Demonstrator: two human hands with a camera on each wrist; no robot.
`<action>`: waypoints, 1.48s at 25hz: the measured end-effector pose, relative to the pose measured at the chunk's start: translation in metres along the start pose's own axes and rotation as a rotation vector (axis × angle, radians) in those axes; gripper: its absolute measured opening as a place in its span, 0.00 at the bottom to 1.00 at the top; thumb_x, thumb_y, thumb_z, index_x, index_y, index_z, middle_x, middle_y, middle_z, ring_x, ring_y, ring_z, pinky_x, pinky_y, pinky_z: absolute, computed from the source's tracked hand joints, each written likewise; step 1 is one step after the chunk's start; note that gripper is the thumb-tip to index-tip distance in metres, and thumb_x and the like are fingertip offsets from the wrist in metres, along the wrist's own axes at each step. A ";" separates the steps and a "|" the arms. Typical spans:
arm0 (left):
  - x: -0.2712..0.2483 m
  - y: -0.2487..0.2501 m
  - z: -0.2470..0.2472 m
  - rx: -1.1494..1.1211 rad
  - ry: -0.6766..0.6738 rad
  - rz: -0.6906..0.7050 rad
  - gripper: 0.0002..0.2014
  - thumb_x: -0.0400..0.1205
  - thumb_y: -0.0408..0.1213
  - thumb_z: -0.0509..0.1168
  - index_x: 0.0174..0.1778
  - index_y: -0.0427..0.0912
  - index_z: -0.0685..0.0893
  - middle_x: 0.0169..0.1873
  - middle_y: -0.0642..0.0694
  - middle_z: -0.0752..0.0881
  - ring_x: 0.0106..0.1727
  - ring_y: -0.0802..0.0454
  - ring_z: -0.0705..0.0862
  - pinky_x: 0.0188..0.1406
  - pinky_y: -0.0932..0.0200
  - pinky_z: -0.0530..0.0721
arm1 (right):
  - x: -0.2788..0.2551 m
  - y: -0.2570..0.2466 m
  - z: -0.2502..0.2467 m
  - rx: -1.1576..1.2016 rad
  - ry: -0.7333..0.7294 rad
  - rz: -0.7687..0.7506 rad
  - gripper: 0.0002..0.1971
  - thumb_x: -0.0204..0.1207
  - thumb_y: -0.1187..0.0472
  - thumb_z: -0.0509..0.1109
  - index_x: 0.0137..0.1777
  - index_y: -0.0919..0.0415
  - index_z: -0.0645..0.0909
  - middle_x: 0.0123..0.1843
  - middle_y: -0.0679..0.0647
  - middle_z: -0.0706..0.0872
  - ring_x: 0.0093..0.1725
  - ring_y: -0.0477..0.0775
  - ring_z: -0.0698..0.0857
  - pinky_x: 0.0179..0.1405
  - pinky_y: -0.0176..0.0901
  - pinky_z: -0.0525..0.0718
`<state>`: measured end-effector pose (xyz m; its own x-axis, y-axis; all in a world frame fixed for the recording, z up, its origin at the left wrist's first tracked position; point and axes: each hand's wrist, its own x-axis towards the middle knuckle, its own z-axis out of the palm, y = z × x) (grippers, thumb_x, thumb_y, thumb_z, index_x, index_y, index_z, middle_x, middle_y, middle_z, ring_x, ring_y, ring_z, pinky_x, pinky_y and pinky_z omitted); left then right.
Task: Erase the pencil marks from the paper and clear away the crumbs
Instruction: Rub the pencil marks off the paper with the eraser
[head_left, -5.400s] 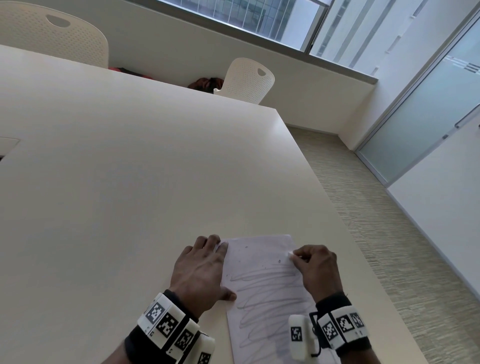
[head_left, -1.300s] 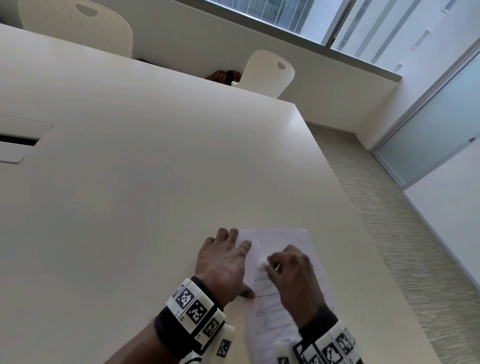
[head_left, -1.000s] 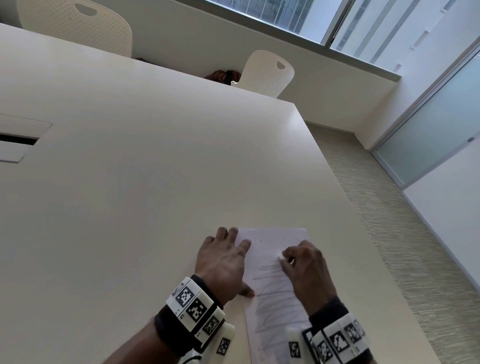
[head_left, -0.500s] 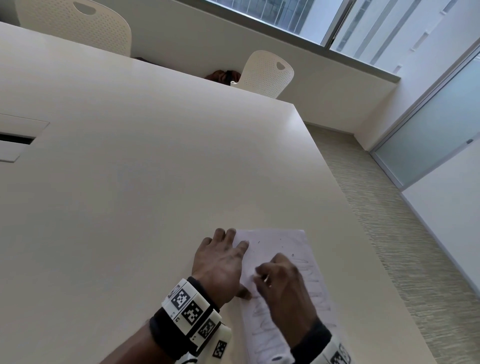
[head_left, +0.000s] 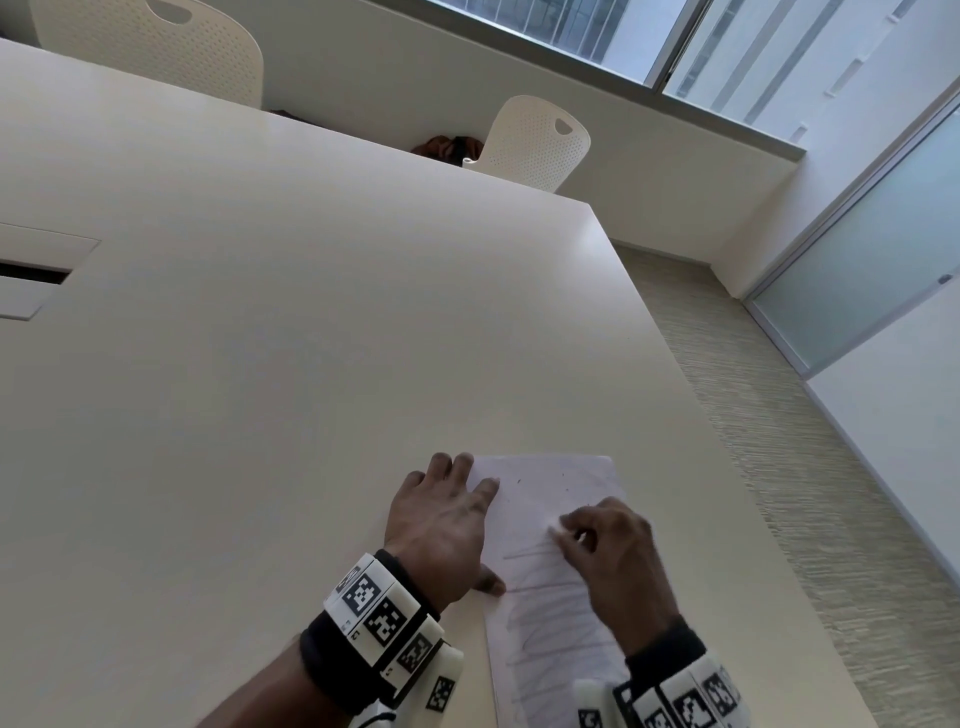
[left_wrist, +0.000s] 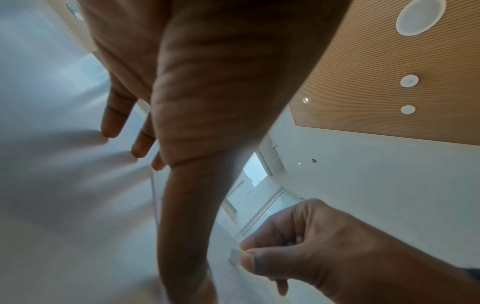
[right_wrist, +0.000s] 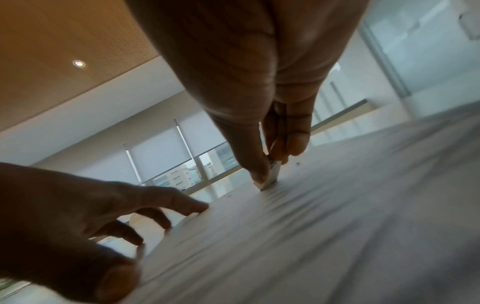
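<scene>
Head view: at the lower centre of the frame, a sheet of paper (head_left: 545, 571) lies on a cream table (head_left: 260, 364), near its right edge. The left hand (head_left: 441, 530) lies flat with fingers spread, index fingertip and thumb pressing the sheet's left edge. The right hand (head_left: 613, 556) pinches a small white eraser (head_left: 555, 530) against the sheet at mid-page. Grey pencil marks (head_left: 550, 623) zigzag across the lower part of the sheet; a few dark crumbs (head_left: 566, 488) speckle the cleaner upper part. Two white perforated chairs (head_left: 535, 140) stand past the table's far edge, at the top of the frame.

Left wrist view: the left hand (left_wrist: 207, 92) fills the upper centre, fingers extended down to the pale surface. At lower right, the right hand (right_wrist: 259, 82) grips the eraser (left_wrist: 236, 256) between thumb and curled fingers, its tip on the paper (left_wrist: 228, 283).

Right wrist view: at centre, thumb and fingers clamp the eraser (right_wrist: 271, 176), its lower end touching the blurred paper (right_wrist: 311, 226). The left hand (right_wrist: 78, 216) sits at lower left, fingertips down on the surface.
</scene>
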<state>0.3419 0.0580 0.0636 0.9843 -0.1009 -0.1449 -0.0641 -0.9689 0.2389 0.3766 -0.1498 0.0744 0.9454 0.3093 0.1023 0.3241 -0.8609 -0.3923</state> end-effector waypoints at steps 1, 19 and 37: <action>0.000 0.000 0.000 0.001 -0.003 0.000 0.55 0.66 0.73 0.71 0.85 0.54 0.57 0.82 0.45 0.56 0.80 0.44 0.56 0.77 0.49 0.64 | 0.004 0.005 -0.003 -0.016 0.037 0.032 0.05 0.73 0.56 0.80 0.42 0.56 0.91 0.38 0.46 0.82 0.34 0.43 0.83 0.38 0.45 0.86; 0.000 0.000 0.000 -0.003 0.000 -0.003 0.55 0.66 0.73 0.72 0.84 0.54 0.57 0.81 0.45 0.57 0.80 0.44 0.55 0.77 0.48 0.63 | 0.016 -0.010 0.012 0.015 0.043 -0.009 0.05 0.74 0.54 0.78 0.45 0.54 0.90 0.41 0.46 0.81 0.35 0.41 0.82 0.40 0.43 0.87; 0.001 0.001 0.001 0.012 -0.015 -0.002 0.55 0.66 0.74 0.71 0.85 0.53 0.57 0.81 0.44 0.56 0.80 0.43 0.56 0.77 0.47 0.63 | 0.002 -0.021 0.009 0.032 -0.037 -0.087 0.03 0.74 0.55 0.79 0.43 0.54 0.90 0.41 0.44 0.80 0.35 0.41 0.82 0.39 0.40 0.87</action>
<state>0.3423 0.0567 0.0631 0.9819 -0.1020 -0.1596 -0.0640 -0.9717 0.2273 0.3710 -0.1271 0.0744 0.9117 0.3975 0.1038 0.4032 -0.8171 -0.4120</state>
